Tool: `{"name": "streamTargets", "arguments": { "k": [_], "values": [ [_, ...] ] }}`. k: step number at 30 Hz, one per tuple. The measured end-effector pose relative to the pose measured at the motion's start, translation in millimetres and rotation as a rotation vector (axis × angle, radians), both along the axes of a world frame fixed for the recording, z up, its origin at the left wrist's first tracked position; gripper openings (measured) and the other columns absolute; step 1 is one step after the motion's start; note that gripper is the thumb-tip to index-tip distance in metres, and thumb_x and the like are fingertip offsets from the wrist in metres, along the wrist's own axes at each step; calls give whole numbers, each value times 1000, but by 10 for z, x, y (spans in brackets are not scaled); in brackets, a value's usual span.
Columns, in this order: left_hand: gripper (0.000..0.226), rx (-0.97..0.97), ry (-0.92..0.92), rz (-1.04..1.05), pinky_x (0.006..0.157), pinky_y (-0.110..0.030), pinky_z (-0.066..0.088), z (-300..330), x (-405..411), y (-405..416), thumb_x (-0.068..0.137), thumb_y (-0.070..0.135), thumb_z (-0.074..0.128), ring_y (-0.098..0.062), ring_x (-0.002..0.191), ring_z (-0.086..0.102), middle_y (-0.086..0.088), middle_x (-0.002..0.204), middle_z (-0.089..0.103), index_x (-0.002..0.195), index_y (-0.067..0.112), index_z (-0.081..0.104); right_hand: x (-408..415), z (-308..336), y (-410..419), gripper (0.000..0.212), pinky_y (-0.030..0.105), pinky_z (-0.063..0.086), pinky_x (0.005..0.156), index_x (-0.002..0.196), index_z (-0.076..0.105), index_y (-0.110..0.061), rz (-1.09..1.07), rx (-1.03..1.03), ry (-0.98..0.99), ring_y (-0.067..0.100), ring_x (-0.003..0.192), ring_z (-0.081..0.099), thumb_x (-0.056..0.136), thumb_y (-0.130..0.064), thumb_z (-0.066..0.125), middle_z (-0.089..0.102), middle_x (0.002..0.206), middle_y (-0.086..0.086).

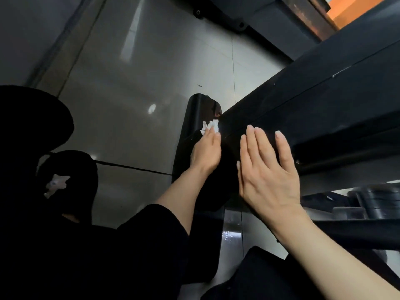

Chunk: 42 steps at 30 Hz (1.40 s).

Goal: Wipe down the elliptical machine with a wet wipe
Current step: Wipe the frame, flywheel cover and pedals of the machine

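Left hand wiping the black elliptical housing, right hand braced flat beside it.

The left hand (206, 153), forearm reaching up from a dark sleeve (155, 230), presses a crumpled white wet wipe (211, 126) against the glossy black end cover (195, 118) of the elliptical machine (313, 100); its fingers lie close together over the wipe, whose edge shows past the fingertips, and whether they curl round it cannot be told. The right hand (267, 169) lies palm-down on the black beam just beside the left, fingers straight and slightly spread, thumb out to the side, holding nothing. Grey tiled floor (129, 83) lies beneath the machine.
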<state>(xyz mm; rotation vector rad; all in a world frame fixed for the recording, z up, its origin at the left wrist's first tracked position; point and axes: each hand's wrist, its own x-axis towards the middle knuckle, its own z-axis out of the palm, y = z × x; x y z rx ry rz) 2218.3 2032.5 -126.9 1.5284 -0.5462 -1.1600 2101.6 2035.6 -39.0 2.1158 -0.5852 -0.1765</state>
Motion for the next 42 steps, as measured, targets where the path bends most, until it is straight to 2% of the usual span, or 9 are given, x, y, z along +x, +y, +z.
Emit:
{"name": "streamTargets", "arguments": {
  "k": [5, 10, 16, 19, 23, 27, 31, 36, 42],
  "values": [
    [45, -279, -139, 13, 115, -23, 17, 78, 63, -147, 107, 34, 27, -11, 146, 23, 7, 158, 28, 151, 32, 30, -8, -109, -75, 47, 46, 4, 121, 131, 56, 3, 106, -46, -98, 32, 132, 48, 92, -20, 45, 52, 140, 19],
    [50, 5, -237, -81, 119, -35, 18, -304, 23, -93, 106, 35, 23, -24, 148, 19, 2, 162, 19, 155, 22, 23, 17, -150, -75, 46, 46, 2, 120, 128, 59, 0, 117, -96, -103, 31, 131, 49, 91, -19, 40, 55, 139, 17],
    [49, -79, 15, 50, 91, -20, 33, -62, 10, -60, 104, 48, 25, -12, 120, 53, -1, 137, 57, 142, 29, 48, 21, -216, -106, 43, 47, 4, 119, 121, 63, -1, 170, -129, -152, 32, 126, 54, 90, -19, 39, 59, 133, 15],
    [44, -59, -31, 145, 100, -28, 42, -237, -242, 254, 105, 37, 32, -20, 122, 55, -7, 132, 61, 137, 17, 55, 8, -203, -128, 41, 48, 4, 118, 119, 64, -1, 187, -148, -130, 32, 125, 55, 90, -19, 41, 61, 131, 15],
    [41, -88, -33, 243, 97, 5, 22, -287, -558, 531, 105, 25, 38, -13, 138, 40, -2, 148, 46, 143, 12, 47, -33, -203, -126, 36, 48, 5, 118, 117, 65, -1, 223, -129, -115, 33, 124, 55, 91, -17, 45, 61, 130, 16],
    [41, -297, -94, 267, 110, -6, 23, -150, -712, 584, 104, 18, 40, -12, 140, 35, -9, 150, 43, 142, 5, 45, -141, -243, -83, 38, 45, 4, 119, 124, 61, 0, 256, -83, -142, 32, 131, 49, 95, -18, 44, 56, 138, 16],
    [42, -157, -56, 293, 104, 1, 21, -337, -895, 799, 105, 21, 38, -11, 140, 36, -5, 151, 41, 145, 7, 43, -289, -296, 23, 50, 44, 1, 120, 143, 42, 1, 234, -41, -139, 30, 143, 32, 94, -11, 39, 38, 152, 16],
    [42, -397, -42, 286, 117, -28, 30, 45, -762, 588, 105, 22, 38, -14, 140, 38, -9, 148, 46, 142, 5, 46, -313, -380, 110, 51, 35, -5, 120, 145, 38, 3, 211, 71, -234, 27, 142, 27, 96, -11, 44, 39, 151, 15],
    [43, -162, 20, 286, 100, 4, 23, -223, -813, 726, 106, 27, 33, -11, 139, 38, -1, 150, 44, 146, 16, 44, -383, -304, 199, 62, 40, -3, 122, 150, 23, 5, 150, 150, -86, 29, 148, 18, 90, -6, 32, 22, 159, 18]
  ]
}}
